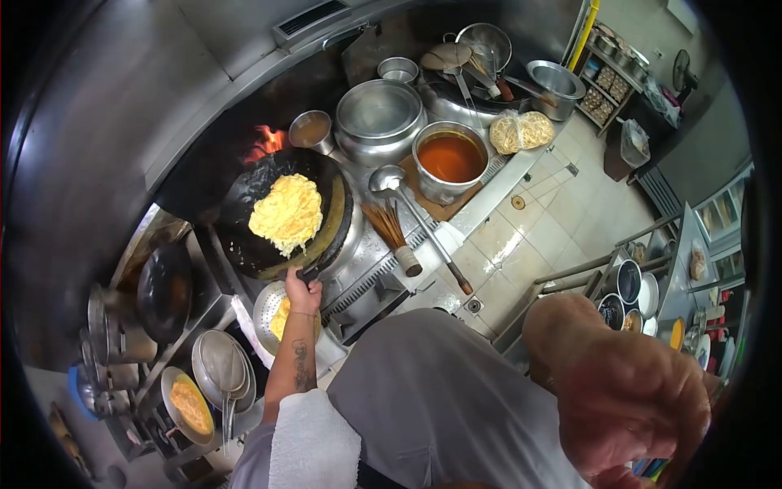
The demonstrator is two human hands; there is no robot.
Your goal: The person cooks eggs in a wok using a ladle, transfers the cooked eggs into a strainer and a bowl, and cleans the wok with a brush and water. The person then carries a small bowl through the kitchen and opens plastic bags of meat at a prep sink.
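My left hand point(303, 291) is closed around the handle of a black wok point(236, 200) on the stove. A cooked yellow egg omelette point(287, 213) lies in the wok, with flames point(265, 145) showing behind its far rim. Below my left forearm is a perforated strainer point(267, 310) with more egg point(281, 319) in it. Raised very close to the camera at the lower right, my right hand point(623, 391) looks large and blurred. Its fingers seem bent, but their tips are unclear, and I cannot make out anything held.
Right of the wok lie a ladle point(389, 179) and a bamboo brush point(391, 232). Behind them stand a pot of orange-red liquid point(450, 157), a large pot point(379, 110) and bagged noodles point(521, 132). At lower left, a plate point(173, 383) holds an omelette beside stacked strainers point(220, 363).
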